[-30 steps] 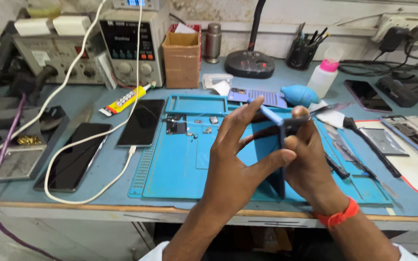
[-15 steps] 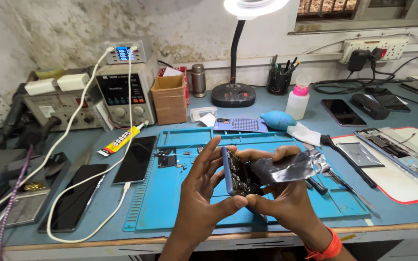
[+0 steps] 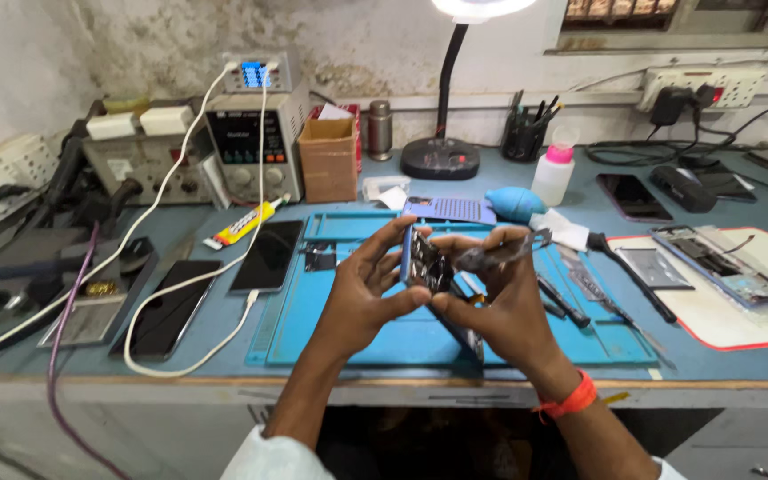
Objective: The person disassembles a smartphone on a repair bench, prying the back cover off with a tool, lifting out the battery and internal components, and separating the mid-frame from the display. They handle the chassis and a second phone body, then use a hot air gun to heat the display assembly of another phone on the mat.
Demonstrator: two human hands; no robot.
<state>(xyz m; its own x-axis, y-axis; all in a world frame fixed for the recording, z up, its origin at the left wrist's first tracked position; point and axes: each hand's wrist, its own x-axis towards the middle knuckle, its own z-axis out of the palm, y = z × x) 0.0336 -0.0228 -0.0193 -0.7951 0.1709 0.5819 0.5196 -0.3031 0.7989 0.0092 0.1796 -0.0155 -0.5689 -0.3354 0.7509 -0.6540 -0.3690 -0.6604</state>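
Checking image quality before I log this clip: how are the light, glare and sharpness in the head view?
Head view: the ring lamp at the top edge is blown out to white; the blue mat and bench are evenly lit with soft shadows; the left hand, right hand and opened phone look slightly soft; bench edges bow from the wide lens.

Both hands, left (image 3: pixel 362 298), right (image 3: pixel 500 307), gripping an opened phone (image 3: pixel 427 265) on edge, seemingly, above blue mat (image 3: pixel 348 329)

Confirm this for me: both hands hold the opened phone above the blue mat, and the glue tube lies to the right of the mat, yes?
Not quite. In the head view the yellow glue tube lies left of the blue mat, near the power supply. Both the left hand and right hand do hold the opened phone above it.
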